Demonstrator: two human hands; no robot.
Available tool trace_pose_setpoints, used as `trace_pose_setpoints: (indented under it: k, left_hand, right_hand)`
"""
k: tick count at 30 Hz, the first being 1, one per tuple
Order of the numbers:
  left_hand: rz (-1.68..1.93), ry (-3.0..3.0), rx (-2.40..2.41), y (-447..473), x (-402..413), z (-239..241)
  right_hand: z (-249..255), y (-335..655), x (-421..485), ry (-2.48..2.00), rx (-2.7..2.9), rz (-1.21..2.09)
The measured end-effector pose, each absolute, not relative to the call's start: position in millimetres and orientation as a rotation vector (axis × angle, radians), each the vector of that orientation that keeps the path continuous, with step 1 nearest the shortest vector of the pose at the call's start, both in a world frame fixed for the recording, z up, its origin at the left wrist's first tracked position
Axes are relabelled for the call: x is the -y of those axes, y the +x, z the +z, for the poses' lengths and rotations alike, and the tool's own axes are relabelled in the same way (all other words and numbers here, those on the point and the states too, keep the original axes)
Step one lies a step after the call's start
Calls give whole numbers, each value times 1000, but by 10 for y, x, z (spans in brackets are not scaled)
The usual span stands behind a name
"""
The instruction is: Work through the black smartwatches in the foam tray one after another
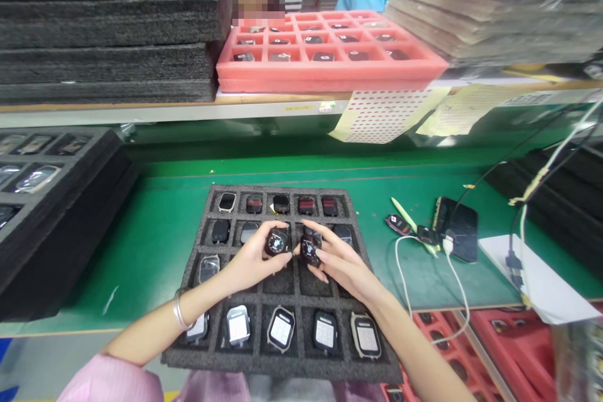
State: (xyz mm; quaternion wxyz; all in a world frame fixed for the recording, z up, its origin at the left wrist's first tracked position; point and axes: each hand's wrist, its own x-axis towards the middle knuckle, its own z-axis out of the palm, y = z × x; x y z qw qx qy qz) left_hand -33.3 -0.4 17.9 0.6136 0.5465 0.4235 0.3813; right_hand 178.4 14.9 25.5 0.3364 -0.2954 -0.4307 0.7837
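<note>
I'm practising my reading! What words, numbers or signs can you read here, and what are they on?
No text is clear enough to quote.
Left-hand smartwatch: dial marks, too small.
Right-hand smartwatch: the same.
Front-row watch screens: dark lines, too small.
Yellow shelf label: too blurred.
Red-dotted sheet: no readable words.
Pale yellow sheet: too blurred.
White stickers in the pink tray: too small.

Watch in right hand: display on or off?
On: the smartwatch in the right hand shows bright, pale markings lit against its dark display.
</note>
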Motion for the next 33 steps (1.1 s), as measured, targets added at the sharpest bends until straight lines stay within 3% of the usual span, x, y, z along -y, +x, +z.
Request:
trace_pose_setpoints:
  k: [5,33]
  left_hand:
    - [933,1065,-803,-309,-18,191]
    - [861,941,-796,-330,-16,233]
  right_hand:
    - [194,1773,-186,-728,1046,2060]
    - [196,1769,-172,-871,1180,1857]
